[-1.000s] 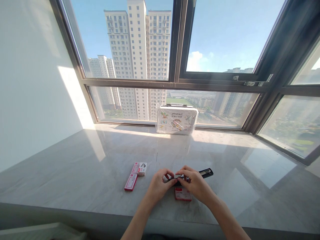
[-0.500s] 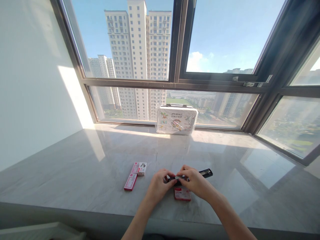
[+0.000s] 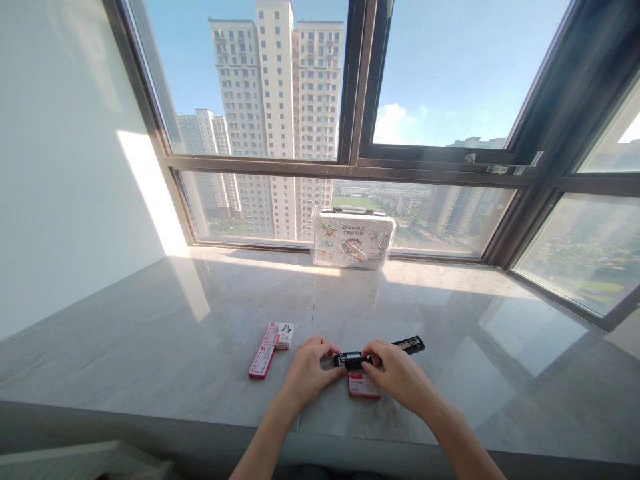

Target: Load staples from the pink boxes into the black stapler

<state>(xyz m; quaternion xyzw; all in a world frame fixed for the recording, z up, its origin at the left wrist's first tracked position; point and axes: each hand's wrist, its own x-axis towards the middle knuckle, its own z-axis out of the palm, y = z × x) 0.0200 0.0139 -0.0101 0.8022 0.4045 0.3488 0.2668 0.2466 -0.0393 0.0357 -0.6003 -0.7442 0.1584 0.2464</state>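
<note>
Holding an opened black stapler with a metal-lined channel (image 3: 354, 361) at the near side of a glossy grey marble-patterned counter (image 3: 200, 373), a person works with two bare hands. The left hand (image 3: 310, 370) has thumb and forefinger parted just enough to span the stapler's left end; the right hand (image 3: 395, 368) pinches its middle. How firmly either grips cannot be told. The stapler's narrow black arm (image 3: 412, 345) extends beyond the right hand, the join hidden. Good handling here probably means bracing the left end lightly, leaving fine work to the right fingertips, and keeping skin clear of the hinge.

Just in front of the stapler lies a flat red-and-white box (image 3: 364, 387). Well to the left, a slim pink-and-white box (image 3: 261, 362) lies end to end with a matching pink box (image 3: 270, 333), close beside a small white box printed with a stapler (image 3: 285, 337). Near the window (image 3: 435, 73) stands a white cartoon-printed case in clear plastic (image 3: 354, 241). All look closed, contents unseen.
</note>
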